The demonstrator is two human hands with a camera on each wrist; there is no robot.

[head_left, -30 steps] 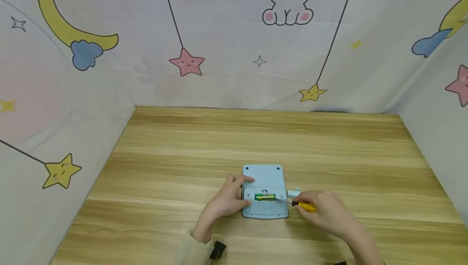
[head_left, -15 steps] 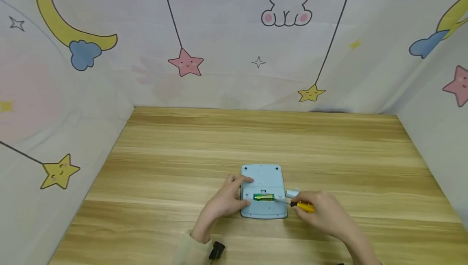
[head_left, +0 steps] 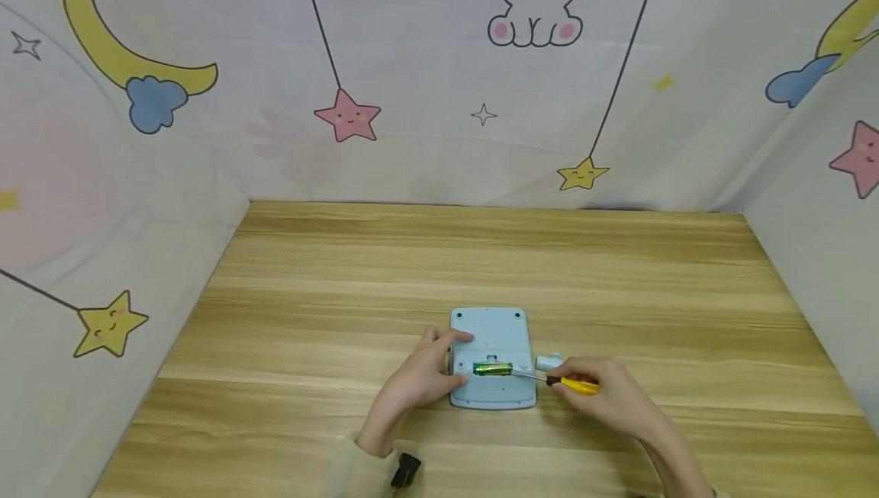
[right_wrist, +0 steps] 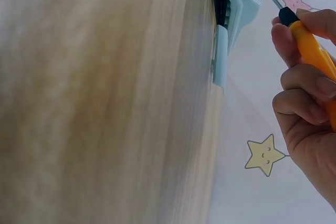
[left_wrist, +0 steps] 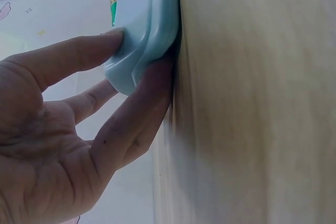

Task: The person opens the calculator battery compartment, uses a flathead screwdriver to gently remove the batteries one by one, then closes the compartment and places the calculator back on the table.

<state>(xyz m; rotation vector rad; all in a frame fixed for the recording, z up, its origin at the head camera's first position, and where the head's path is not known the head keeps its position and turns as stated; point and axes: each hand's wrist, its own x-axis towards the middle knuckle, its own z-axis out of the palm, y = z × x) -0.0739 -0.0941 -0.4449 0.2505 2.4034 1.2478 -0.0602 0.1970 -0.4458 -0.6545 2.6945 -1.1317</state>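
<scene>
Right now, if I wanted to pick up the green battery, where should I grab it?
I'd pinch the green battery by its long sides near the middle, coming from above: it lies sideways across the pale blue device, and the left wrist view shows it sticking up past the surface. I'd avoid its right end, beside the tip of the yellow screwdriver.

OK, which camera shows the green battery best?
The head view: the green battery shows lengthwise across the back of the light blue device, with the yellow-handled screwdriver reaching one end. The left wrist view shows only part of it beside the device's edge; the right wrist view, just a small bit near the top edge.
</scene>
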